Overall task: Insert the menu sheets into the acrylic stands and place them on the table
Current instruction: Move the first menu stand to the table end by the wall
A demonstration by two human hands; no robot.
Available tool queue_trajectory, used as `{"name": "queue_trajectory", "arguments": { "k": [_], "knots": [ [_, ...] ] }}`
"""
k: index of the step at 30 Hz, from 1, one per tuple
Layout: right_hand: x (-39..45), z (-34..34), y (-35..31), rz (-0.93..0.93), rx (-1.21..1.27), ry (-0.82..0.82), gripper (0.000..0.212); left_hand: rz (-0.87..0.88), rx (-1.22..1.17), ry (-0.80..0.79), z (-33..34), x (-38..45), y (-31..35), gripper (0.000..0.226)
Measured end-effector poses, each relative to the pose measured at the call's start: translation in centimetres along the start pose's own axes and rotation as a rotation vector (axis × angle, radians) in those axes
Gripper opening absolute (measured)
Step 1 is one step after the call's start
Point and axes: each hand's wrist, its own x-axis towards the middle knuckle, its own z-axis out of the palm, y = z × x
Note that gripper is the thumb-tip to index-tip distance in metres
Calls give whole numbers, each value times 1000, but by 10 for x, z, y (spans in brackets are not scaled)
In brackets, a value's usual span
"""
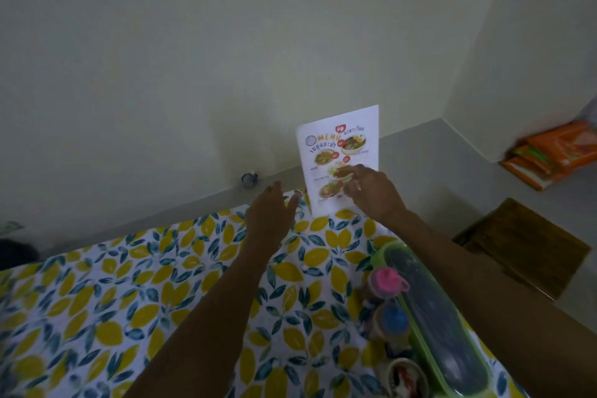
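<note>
A white menu sheet (pixel 339 152) with food pictures stands upright at the far edge of the table (pixel 129 300), which is covered in a lemon-print cloth. The clear acrylic stand around it is hard to make out. My right hand (pixel 371 191) touches the lower right of the sheet, with fingers pinched on its front. My left hand (pixel 271 213) hovers just left of the sheet's base, fingers spread and holding nothing.
A green-rimmed plastic container (pixel 433 317) lies along the table's right side. Beside it stand condiment jars with a pink lid (pixel 389 279) and a blue lid (pixel 395 318). A wooden board (pixel 523 245) and orange packets (pixel 555 152) lie on the floor at right. A wall rises behind the table.
</note>
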Motion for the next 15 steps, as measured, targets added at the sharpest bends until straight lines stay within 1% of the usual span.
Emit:
{"name": "queue_trajectory", "arguments": {
  "k": [2, 7, 11, 15],
  "knots": [
    [-20, 10, -34, -64, -68, -37, 38, 28, 82, 9, -15, -24, -19, 63],
    [-76, 53, -121, -176, -195, -137, 44, 52, 207, 39, -51, -91, -92, 56],
    [-123, 96, -192, -275, -287, -186, 45, 51, 238, 71, -79, -150, -165, 50],
    [-168, 147, -258, -365, -328, -272, 48, -19, 303, 61, -104, -212, -246, 49]
  ]
}}
